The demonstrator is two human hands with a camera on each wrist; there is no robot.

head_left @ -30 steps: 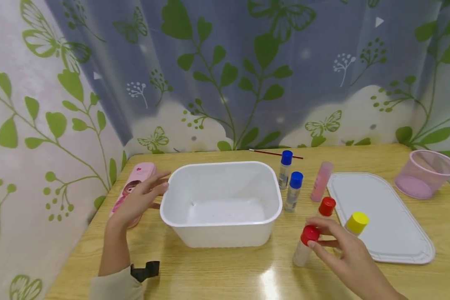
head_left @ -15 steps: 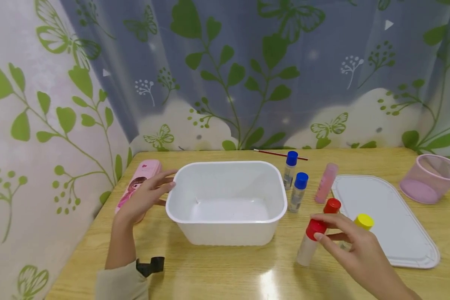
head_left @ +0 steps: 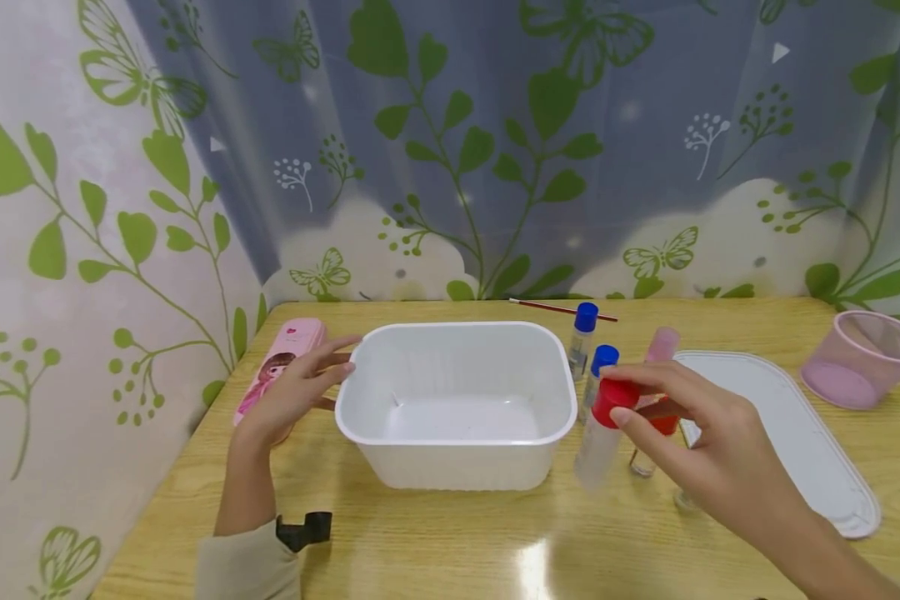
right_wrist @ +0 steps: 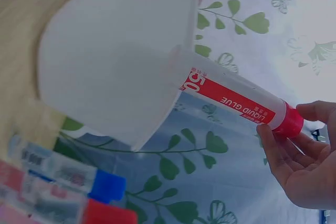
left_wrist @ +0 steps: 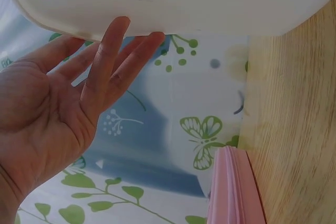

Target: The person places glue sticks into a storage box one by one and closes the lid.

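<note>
My right hand [head_left: 708, 433] pinches the red cap of a liquid glue bottle [right_wrist: 231, 95] between thumb and fingers. The bottle hangs above the table, just right of the white plastic tub [head_left: 457, 467]; its label reads "LIQUID GLUE". With fairly straight fingers, my left hand [head_left: 292, 396] touches the tub's left rim. In the left wrist view, that hand's fingertips [left_wrist: 119, 22] lie against the tub's outer wall. Behind my right hand, a second red-capped bottle [head_left: 642, 462] is partly hidden. Two blue-capped glue bottles [head_left: 604, 357] [head_left: 583, 321] stand beside the tub's right side.
A pink pencil case [head_left: 296, 337] lies left of the tub. To the right are a pink tube [head_left: 663, 343], a white tray-like lid [head_left: 802, 450] and a clear pink cup [head_left: 843, 379]. A thin paintbrush [head_left: 555, 308] lies at the back, before the patterned curtain.
My right hand has lifted the red-capped glue bottle off the table and carried it up and slightly left, toward the tub. My left hand stays on the rim. The head view has shifted slightly.
</note>
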